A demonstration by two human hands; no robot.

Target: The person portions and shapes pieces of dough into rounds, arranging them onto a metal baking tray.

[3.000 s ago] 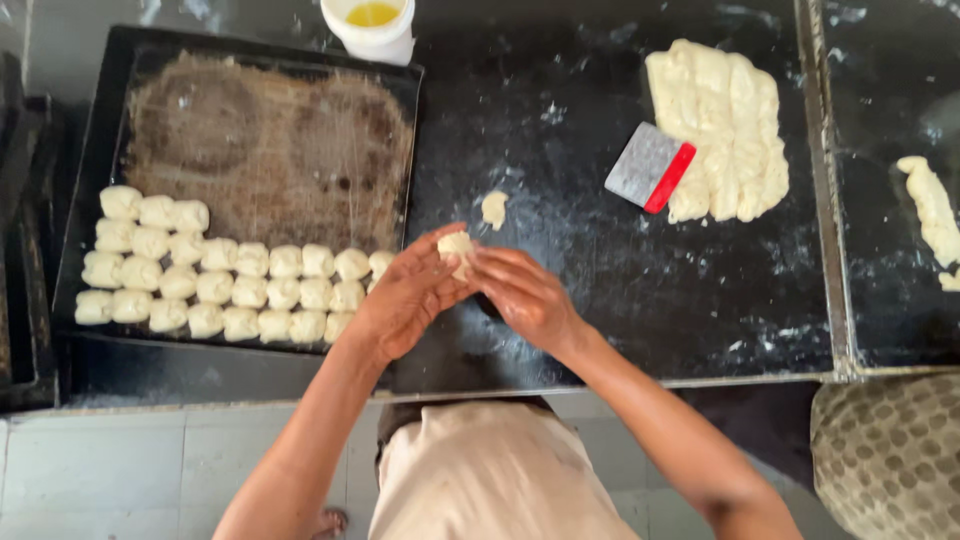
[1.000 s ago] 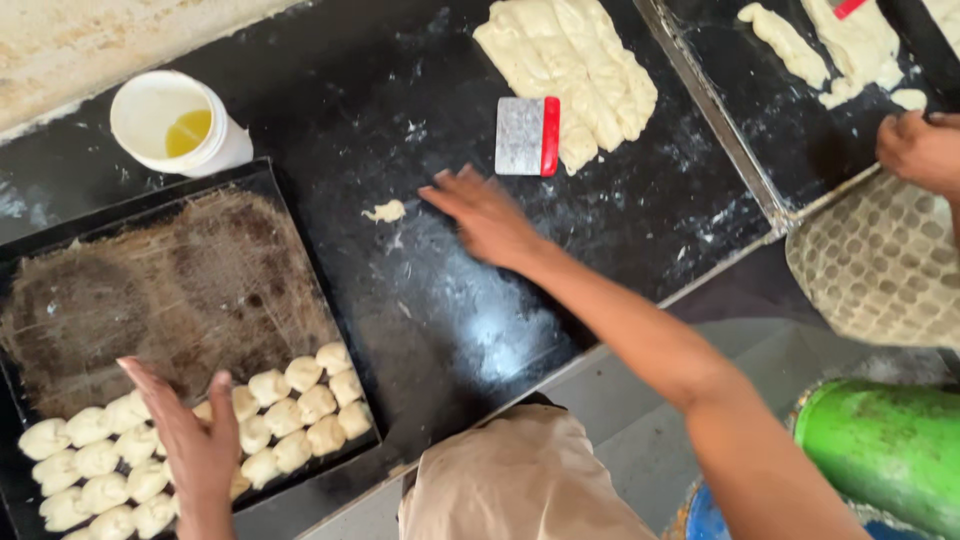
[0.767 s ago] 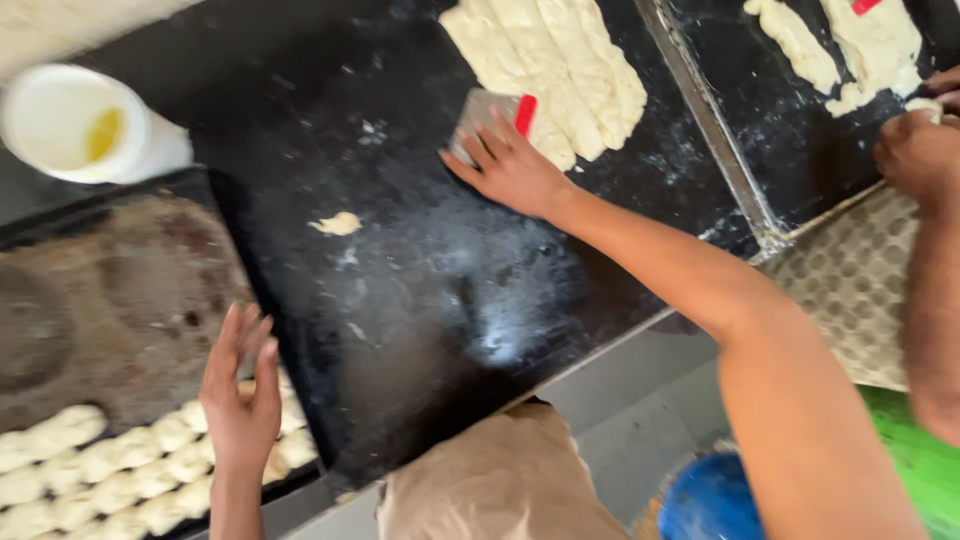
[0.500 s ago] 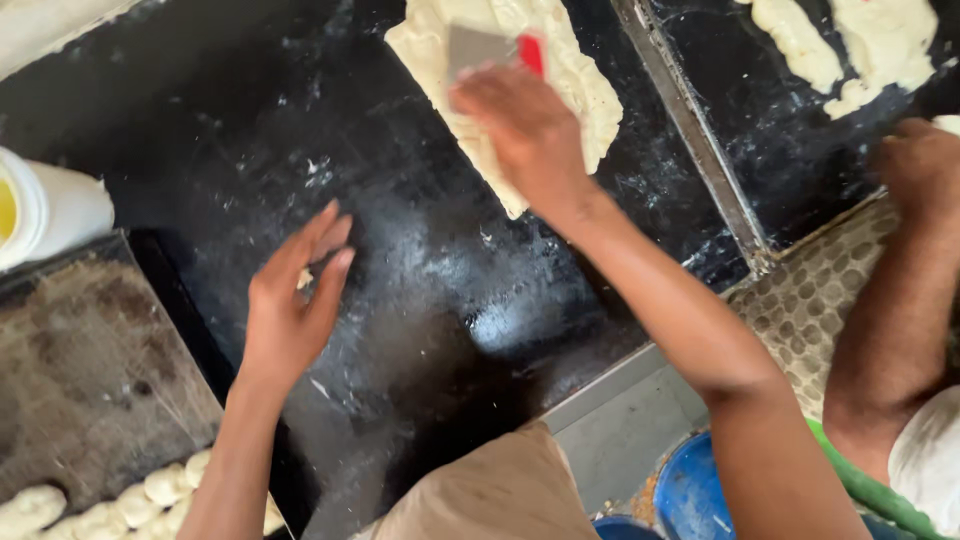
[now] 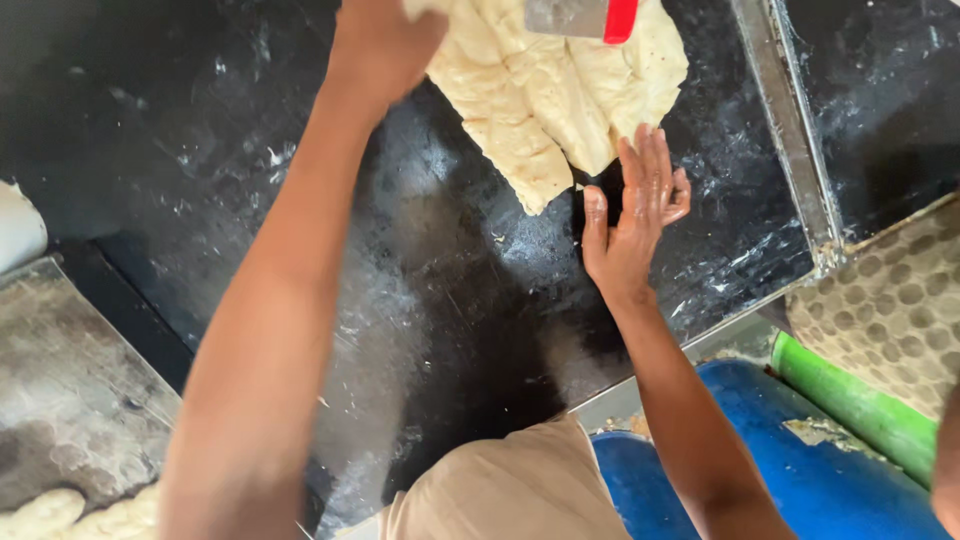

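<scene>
Dough sheet (image 5: 545, 85), pale and folded, lies far centre on the black floured table (image 5: 200, 150). Left hand (image 5: 385, 40) rests on its far left edge; fingers hidden, cannot tell their state. Right hand (image 5: 630, 215) flat, fingers pressed together, touching dough's near edge. Scraper (image 5: 582, 18), red-handled, on top.

Left hand (image 5: 385, 45) on dough slab (image 5: 560, 95); right hand (image 5: 630, 215) open, fingers (image 5: 650, 165) touching dough edge; red-handled scraper (image 5: 585, 18) atop.
</scene>
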